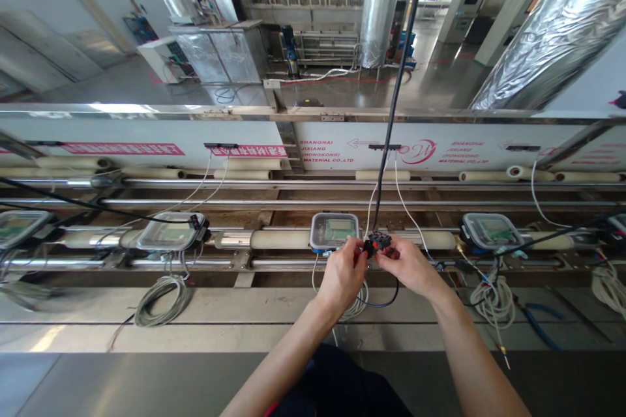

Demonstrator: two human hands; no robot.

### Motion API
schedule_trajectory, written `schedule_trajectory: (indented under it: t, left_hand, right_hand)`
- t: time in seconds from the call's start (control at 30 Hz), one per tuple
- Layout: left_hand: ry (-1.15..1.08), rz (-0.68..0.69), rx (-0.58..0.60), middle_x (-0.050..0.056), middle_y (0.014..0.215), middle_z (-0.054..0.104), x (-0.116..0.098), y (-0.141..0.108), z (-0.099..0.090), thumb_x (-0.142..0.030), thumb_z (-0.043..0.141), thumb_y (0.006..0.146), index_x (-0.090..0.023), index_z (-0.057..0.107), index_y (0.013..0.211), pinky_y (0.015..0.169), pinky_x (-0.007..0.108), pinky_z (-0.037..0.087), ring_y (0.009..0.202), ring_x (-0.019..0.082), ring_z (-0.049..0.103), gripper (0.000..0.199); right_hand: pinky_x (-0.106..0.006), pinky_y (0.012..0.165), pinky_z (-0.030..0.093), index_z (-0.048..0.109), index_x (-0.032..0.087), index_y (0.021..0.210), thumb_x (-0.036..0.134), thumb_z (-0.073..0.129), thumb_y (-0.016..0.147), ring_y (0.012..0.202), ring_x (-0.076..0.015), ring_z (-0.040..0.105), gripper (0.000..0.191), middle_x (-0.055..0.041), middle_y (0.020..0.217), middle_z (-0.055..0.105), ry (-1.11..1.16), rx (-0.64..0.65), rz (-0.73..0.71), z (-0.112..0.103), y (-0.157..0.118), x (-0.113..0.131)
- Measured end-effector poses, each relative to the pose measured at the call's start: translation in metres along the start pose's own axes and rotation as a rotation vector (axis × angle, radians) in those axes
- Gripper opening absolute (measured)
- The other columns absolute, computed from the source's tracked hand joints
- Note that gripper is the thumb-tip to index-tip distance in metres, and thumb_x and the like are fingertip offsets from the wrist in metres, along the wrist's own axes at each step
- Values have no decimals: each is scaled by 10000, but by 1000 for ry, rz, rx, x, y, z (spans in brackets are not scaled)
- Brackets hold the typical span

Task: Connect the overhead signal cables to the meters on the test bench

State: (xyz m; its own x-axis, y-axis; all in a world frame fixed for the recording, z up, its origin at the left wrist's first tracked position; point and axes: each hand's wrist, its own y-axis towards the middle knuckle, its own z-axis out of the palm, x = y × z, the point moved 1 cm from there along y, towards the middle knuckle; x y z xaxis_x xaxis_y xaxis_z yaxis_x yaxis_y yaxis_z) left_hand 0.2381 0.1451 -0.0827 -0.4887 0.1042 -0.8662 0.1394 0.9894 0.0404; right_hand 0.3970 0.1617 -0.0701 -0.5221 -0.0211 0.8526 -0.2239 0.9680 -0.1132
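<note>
Both my hands meet at a small black connector block [378,241] with red bits on it, just right of a meter [335,230] with a clear lid and a green board. My left hand [342,273] pinches the block's left side, fingers closed. Thumb and fingers of my right hand [409,266] close on its right side. A thick black cable [397,85] hangs from above down to the block. Below my hands loops a thin dark cable [384,303], beside a coil of pale cable [359,306] partly hidden by my left hand.
More clear-lidded meters [173,232] stand along the metal rails [288,264]. Cable coils [161,300] rest on the front ledge [220,313]. Blue-handled pliers [542,326] lie at the right. Behind the rails stands a white panel [332,137] with red print.
</note>
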Motion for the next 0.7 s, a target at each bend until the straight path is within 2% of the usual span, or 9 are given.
schedule_trajectory:
  t: [0.13, 0.27, 0.4, 0.5, 0.6, 0.7]
  left_hand:
    - [-18, -9, -6, -5, 721, 629, 0, 0, 2, -125, 495, 846, -204, 542, 927, 589, 225, 401, 636, 156, 590, 123]
    - [-42, -18, 6, -5, 746, 630, 3, 0, 6, -160, 512, 852, -210, 537, 944, 594, 224, 410, 663, 158, 596, 107]
    - [-49, -23, -19, 3, 804, 624, 8, -13, 4, -201, 522, 861, -213, 526, 1011, 636, 234, 424, 714, 162, 591, 150]
    - [-30, -77, -35, 3, 825, 620, 14, -39, -8, -197, 504, 867, -217, 519, 1045, 661, 241, 426, 723, 160, 582, 180]
    - [-26, -142, -27, 8, 826, 620, 27, -77, -26, -192, 460, 881, -214, 508, 1069, 636, 232, 427, 722, 156, 577, 196]
    - [-2, -223, -96, 2, 815, 617, 48, -117, -47, -204, 442, 887, -221, 502, 1087, 624, 223, 430, 713, 151, 573, 209]
  right_hand:
    - [-237, 556, 391, 607, 186, 769, 245, 545, 727, 603, -124, 525, 95, 28, 669, 583, -2, 12, 32, 1, 0, -3]
    - [-250, 545, 394, 603, 180, 737, 300, 552, 746, 581, -135, 539, 131, 21, 629, 596, 18, 15, 109, 2, 0, -11]
    - [-279, 607, 443, 594, 188, 740, 349, 565, 757, 635, -158, 588, 165, -6, 684, 641, 28, 1, 108, 1, 0, -26]
    - [-322, 701, 482, 584, 196, 859, 394, 556, 775, 727, -182, 620, 217, -45, 801, 668, 58, -67, 77, 2, -4, -44]
    - [-354, 741, 505, 487, 190, 1151, 440, 573, 762, 877, -221, 631, 470, -111, 1010, 655, 96, -207, 77, 1, -9, -65]
    - [-414, 753, 511, 396, 143, 1291, 483, 627, 700, 1002, -300, 598, 720, -181, 1163, 590, 13, -405, 109, -4, -16, -81]
